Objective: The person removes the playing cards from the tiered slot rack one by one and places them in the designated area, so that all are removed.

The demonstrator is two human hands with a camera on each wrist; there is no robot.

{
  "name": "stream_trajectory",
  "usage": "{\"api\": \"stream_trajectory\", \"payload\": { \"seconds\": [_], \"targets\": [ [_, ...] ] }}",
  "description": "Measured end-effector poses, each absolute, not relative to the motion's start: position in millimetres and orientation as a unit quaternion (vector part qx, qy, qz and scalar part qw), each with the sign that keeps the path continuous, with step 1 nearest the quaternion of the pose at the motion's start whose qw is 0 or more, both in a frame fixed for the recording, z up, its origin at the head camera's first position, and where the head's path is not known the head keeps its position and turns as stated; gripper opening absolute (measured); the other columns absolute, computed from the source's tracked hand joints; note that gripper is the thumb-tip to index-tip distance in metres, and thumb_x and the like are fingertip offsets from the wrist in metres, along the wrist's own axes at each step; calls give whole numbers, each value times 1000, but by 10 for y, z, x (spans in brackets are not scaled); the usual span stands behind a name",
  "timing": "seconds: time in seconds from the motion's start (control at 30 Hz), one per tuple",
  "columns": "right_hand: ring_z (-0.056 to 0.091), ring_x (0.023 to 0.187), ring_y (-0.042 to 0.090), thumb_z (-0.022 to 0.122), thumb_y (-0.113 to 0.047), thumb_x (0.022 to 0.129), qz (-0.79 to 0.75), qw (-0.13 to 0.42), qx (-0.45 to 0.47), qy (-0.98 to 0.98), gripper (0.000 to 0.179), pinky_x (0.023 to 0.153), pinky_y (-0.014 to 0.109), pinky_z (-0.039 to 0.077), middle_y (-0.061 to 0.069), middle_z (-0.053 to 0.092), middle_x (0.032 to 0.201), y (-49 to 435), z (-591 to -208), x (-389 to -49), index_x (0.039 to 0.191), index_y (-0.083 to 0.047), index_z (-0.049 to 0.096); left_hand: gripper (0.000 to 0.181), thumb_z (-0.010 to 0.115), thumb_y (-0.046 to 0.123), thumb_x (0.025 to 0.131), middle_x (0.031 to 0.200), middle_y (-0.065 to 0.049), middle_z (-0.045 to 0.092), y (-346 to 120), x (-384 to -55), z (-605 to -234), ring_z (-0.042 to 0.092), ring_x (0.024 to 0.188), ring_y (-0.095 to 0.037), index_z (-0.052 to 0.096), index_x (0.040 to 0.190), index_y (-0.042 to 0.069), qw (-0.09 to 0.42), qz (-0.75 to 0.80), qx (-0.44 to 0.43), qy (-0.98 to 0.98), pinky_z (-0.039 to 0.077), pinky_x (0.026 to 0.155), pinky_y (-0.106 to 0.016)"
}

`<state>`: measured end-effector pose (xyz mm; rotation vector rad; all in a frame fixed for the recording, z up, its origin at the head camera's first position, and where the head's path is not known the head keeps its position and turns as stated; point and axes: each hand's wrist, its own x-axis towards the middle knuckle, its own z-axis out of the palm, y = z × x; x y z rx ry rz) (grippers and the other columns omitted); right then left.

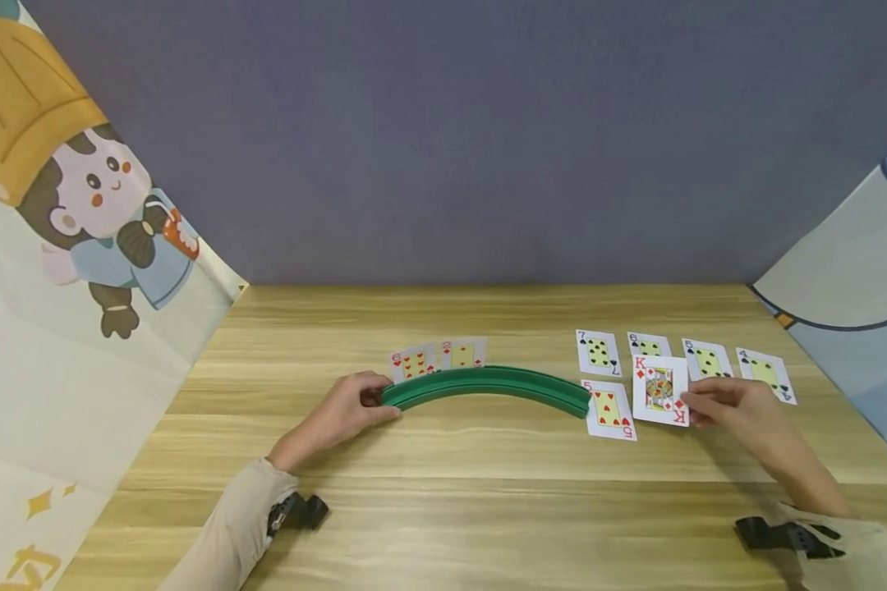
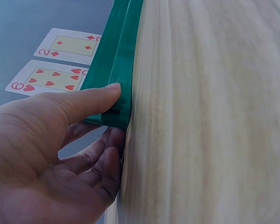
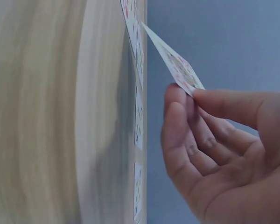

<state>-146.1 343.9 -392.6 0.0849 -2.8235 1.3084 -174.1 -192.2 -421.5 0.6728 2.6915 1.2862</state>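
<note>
A curved green card holder [image 1: 488, 380] lies on the table, and my left hand [image 1: 343, 410] grips its left end. In the left wrist view the thumb presses on the holder [image 2: 119, 56], with the other fingers curled below its end. The six of hearts [image 1: 415, 363] and two of diamonds [image 1: 463, 353] stand in the holder's left part. My right hand [image 1: 746, 414] pinches the king of diamonds [image 1: 659, 390] by its right edge, between thumb and fingers. In the right wrist view the king [image 3: 177, 67] is tilted and raised off the table.
The five of hearts [image 1: 610, 410] lies beside the holder's right end. Behind it, a row runs rightward: seven of spades [image 1: 599, 353], a six [image 1: 648, 345] partly covered by the king, five of spades [image 1: 708, 361] and four of spades [image 1: 765, 374]. A grey wall [image 1: 488, 148] stands behind.
</note>
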Motion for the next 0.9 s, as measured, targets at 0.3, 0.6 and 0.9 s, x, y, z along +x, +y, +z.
{"api": "stream_trajectory", "payload": {
  "seconds": [0.3,0.6,0.9],
  "targets": [
    [68,70,17,67,-17,96,426,-95,-20,-899,46,64,30,59,13,73,87,3584,-4004,-1496,120,20,56,24,79,12,85,96,-7,66,-1908,-1753,-4214,59,79,-14,72,105,2,41,422,223,878,54,67,-24],
    [67,69,17,64,-16,98,398,-145,-28,-906,40,63,30,60,6,69,80,3615,-4034,-1522,115,19,59,23,80,13,85,95,-7,66,-1918,-1751,-4223,59,78,-14,72,104,2,40,421,224,878,54,67,-24],
    [66,68,18,65,-16,97,399,-156,-34,-903,35,63,30,59,6,68,77,3603,-4021,-1528,110,16,63,23,80,13,85,94,-6,66,-1917,-1741,-4215,58,78,-14,72,104,3,40,426,221,876,53,66,-23]
  ]
}}
